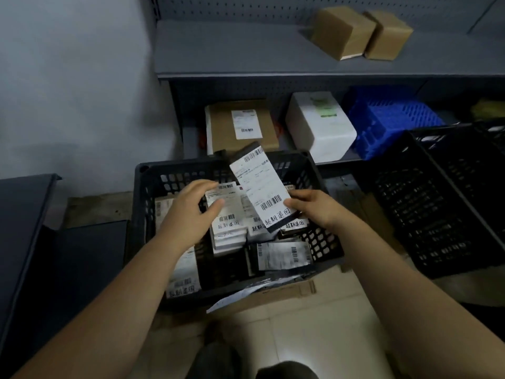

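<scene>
Head view: looks down into a black crate on the floor, crammed with white-labelled packets. Pinches with the right hand the near right corner of a long packet, thumb flat on the label beside the barcode, fingers hidden behind. Holds that long packet lifted above the crate's middle, tilted so its far end leans left over the far rim, label and handwritten marks facing the camera. Grips with the left hand an upright packet just left of the long one, fingers curled over its far left edge and thumb pressed on its label; standing among the stacked packets inside the crate. Nearer in the crate, more packets lying flat, among them a flat packet with barcodes close to the right wall. Under the crate's near edge, flattened cardboard on pale tiles. To the right, a second black crate, well apart from both hands. Beyond, on the lower shelf, a brown parcel with a white label, a white foam box and a blue crate side by side. On the upper shelf, far right, two cardboard boxes touching each other.
</scene>
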A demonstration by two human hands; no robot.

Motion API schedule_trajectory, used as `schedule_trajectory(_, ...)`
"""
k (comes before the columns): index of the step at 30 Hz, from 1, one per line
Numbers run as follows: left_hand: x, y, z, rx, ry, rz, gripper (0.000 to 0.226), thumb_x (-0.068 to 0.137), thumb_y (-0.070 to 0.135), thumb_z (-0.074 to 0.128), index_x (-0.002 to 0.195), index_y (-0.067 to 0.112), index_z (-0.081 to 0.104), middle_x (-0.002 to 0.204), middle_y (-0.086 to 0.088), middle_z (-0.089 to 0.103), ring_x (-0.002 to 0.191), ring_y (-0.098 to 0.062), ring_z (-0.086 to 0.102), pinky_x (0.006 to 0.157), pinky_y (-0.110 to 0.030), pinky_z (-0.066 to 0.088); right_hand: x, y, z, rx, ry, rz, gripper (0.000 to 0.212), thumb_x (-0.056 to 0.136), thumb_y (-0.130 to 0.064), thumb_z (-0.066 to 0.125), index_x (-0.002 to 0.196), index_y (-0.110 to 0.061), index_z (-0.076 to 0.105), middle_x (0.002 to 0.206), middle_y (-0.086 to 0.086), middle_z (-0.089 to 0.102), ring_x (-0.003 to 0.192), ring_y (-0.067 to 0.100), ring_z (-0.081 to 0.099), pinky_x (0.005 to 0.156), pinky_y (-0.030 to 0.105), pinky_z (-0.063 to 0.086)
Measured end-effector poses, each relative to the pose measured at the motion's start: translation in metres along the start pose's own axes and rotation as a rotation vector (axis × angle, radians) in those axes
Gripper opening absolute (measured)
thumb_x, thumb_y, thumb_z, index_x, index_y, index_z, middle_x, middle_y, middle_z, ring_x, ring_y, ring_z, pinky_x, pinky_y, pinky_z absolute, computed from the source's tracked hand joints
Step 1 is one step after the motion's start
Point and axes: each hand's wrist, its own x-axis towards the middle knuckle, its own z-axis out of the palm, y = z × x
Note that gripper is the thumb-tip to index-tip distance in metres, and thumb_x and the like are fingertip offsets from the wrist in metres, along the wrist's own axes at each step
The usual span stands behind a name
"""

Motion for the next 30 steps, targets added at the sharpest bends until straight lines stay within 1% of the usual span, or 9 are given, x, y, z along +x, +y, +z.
schedule_trajectory(3, 0.013, -0.012, 0.014, -0.014, -0.014, -0.059, 0.039, 0.092, 0.035, 0.061, 0.130, 0.024, 0.057, 0.129, 0.016, 0.049, 0.119, -0.001, 0.044, 0.104, -0.024, 0.032, 0.025, 0.028, -0.010, -0.209, -0.053, 0.028, 0.041, 0.093, -0.027, 0.067, 0.133, -0.022, 0.060, 0.116, -0.003, 0.069, 0.105, 0.012, 0.064, 0.093, 0.023, 0.048)
schedule_trajectory(6, 0.015, -0.020, 0.032, 0.002, -0.031, -0.111, 0.039, 0.092, 0.031, 0.063, 0.128, 0.019, 0.059, 0.126, 0.014, 0.050, 0.116, -0.001, 0.043, 0.102, -0.019, 0.029, 0.046, 0.054, -0.015, -0.468, -0.213, 0.101, 0.042, 0.095, -0.026, 0.064, 0.136, -0.025, 0.058, 0.127, -0.003, 0.061, 0.114, 0.013, 0.057, 0.089, 0.022, 0.040)
schedule_trajectory(9, 0.007, -0.023, 0.051, 0.006, -0.053, -0.168, 0.039, 0.090, 0.028, 0.065, 0.127, 0.016, 0.060, 0.123, 0.013, 0.051, 0.116, -0.004, 0.046, 0.101, -0.018, 0.030, 0.065, 0.079, -0.013, -0.664, -0.338, 0.163, 0.042, 0.097, -0.026, 0.060, 0.138, -0.029, 0.056, 0.142, 0.001, 0.054, 0.123, 0.019, 0.054, 0.097, 0.026, 0.043)
schedule_trajectory(12, -0.003, -0.019, 0.067, -0.009, -0.036, -0.237, 0.038, 0.090, 0.028, 0.066, 0.125, 0.015, 0.062, 0.119, 0.015, 0.050, 0.113, -0.003, 0.047, 0.098, -0.017, 0.031, 0.078, 0.094, -0.010, -0.787, -0.435, 0.193, 0.038, 0.098, -0.021, 0.056, 0.136, -0.027, 0.058, 0.140, 0.002, 0.056, 0.120, 0.019, 0.057, 0.102, 0.031, 0.045)
schedule_trajectory(18, -0.028, -0.008, 0.091, -0.021, 0.026, -0.360, 0.036, 0.091, 0.033, 0.063, 0.125, 0.020, 0.061, 0.119, 0.016, 0.049, 0.111, 0.001, 0.045, 0.100, -0.020, 0.037, 0.098, 0.123, 0.008, -1.032, -0.487, 0.134, 0.040, 0.095, -0.009, 0.046, 0.129, -0.023, 0.064, 0.130, 0.006, 0.062, 0.111, 0.025, 0.061, 0.094, 0.033, 0.052)
schedule_trajectory(22, -0.052, 0.003, 0.087, -0.002, 0.105, -0.413, 0.037, 0.093, 0.034, 0.060, 0.127, 0.021, 0.058, 0.123, 0.014, 0.048, 0.112, 0.001, 0.042, 0.096, -0.019, 0.033, 0.096, 0.118, 0.005, -1.051, -0.411, 0.058, 0.032, 0.096, -0.025, 0.052, 0.122, -0.013, 0.065, 0.121, 0.011, 0.064, 0.103, 0.025, 0.061, 0.083, 0.029, 0.052)
schedule_trajectory(26, -0.087, 0.019, 0.059, 0.002, 0.251, -0.404, 0.026, 0.091, 0.030, 0.063, 0.116, 0.022, 0.064, 0.118, 0.011, 0.057, 0.107, 0.000, 0.051, 0.095, -0.025, 0.044, 0.073, 0.057, -0.003, -0.852, -0.298, -0.162, 0.048, 0.093, -0.042, 0.061, 0.133, -0.015, 0.058, 0.128, 0.009, 0.061, 0.113, 0.024, 0.058, 0.090, 0.028, 0.047)
schedule_trajectory(29, -0.121, 0.038, 0.022, 0.041, 0.385, -0.410, 0.020, 0.091, 0.024, 0.064, 0.111, 0.029, 0.060, 0.109, 0.021, 0.054, 0.097, 0.012, 0.050, 0.084, -0.007, 0.041, 0.040, -0.010, 0.021, -0.701, -0.366, -0.419, 0.045, 0.092, -0.044, 0.064, 0.131, -0.020, 0.059, 0.122, -0.001, 0.062, 0.106, 0.017, 0.059, 0.088, 0.028, 0.046)
schedule_trajectory(30, -0.136, 0.042, 0.010, 0.071, 0.437, -0.417, 0.024, 0.091, 0.026, 0.064, 0.115, 0.027, 0.061, 0.111, 0.020, 0.053, 0.097, 0.011, 0.049, 0.085, -0.008, 0.039, 0.024, -0.029, 0.035, -0.659, -0.395, -0.505, 0.044, 0.092, -0.043, 0.064, 0.130, -0.022, 0.060, 0.119, -0.003, 0.061, 0.104, 0.015, 0.059, 0.089, 0.029, 0.047)
